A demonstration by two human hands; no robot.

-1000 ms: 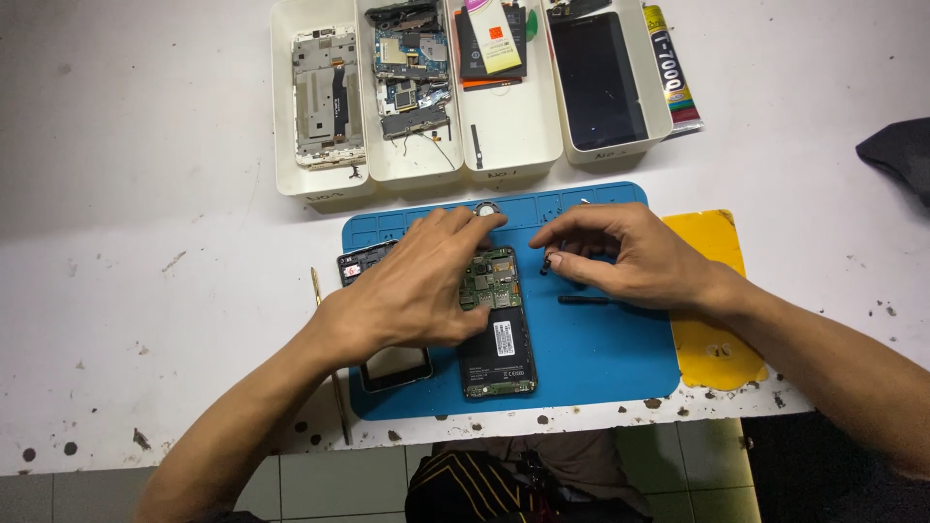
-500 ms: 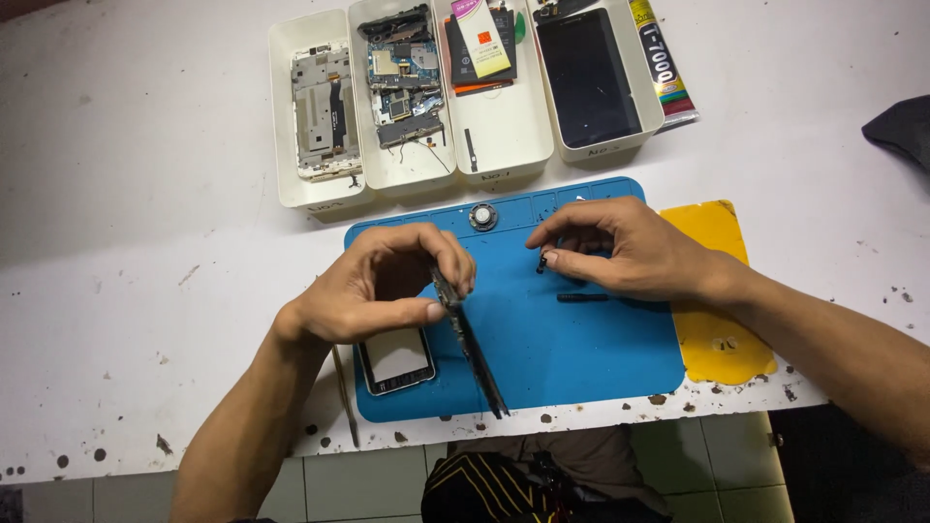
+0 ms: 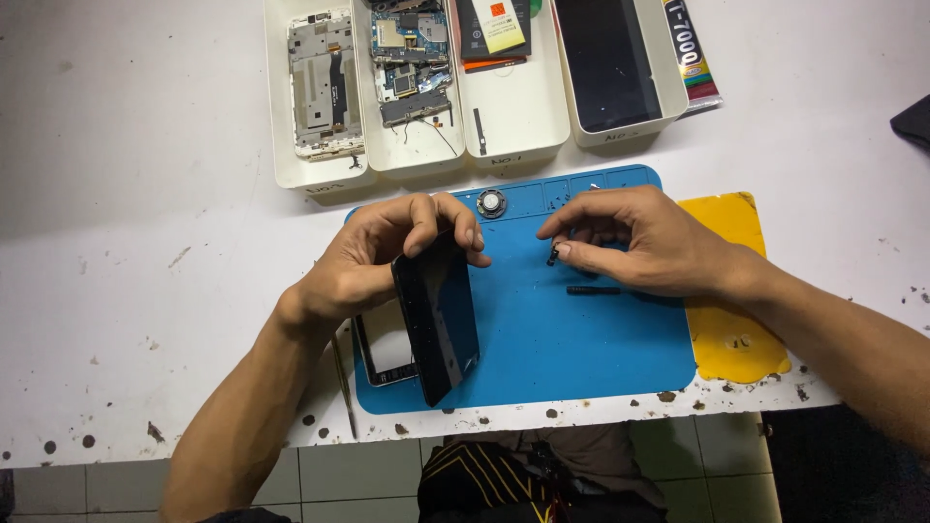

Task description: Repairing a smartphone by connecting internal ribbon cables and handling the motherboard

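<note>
A: Here, what does the left hand hold?

B: A flat black rectangular phone body, tilted up on its long edge over the blue silicone work mat. The thumb and fingers are clenched around its upper end, at 12 o'clock of the body; its lower end rests at 6 o'clock, near the mat's front edge.

A: And what lies under it?

B: A second flat phone part with a pale face and dark rim, lying on the mat at 9 o'clock of the tilted body and partly hidden behind it.

A: What is the state of the right hand?

B: Its fingertips are pinched together on a small dark component, held just above the mat. A thin black rod-like tool lies on the mat at 6 o'clock of the hand, just beside it.

A: What surrounds the mat?

B: A small round silver speaker part sits in the mat's top edge, between the two hands. A yellow pad lies at 3 o'clock, under the right wrist. At 12 o'clock, on the white speckled worktop, stand four white plastic trays holding a phone frame, circuit boards, a battery and a dark screen panel.
</note>
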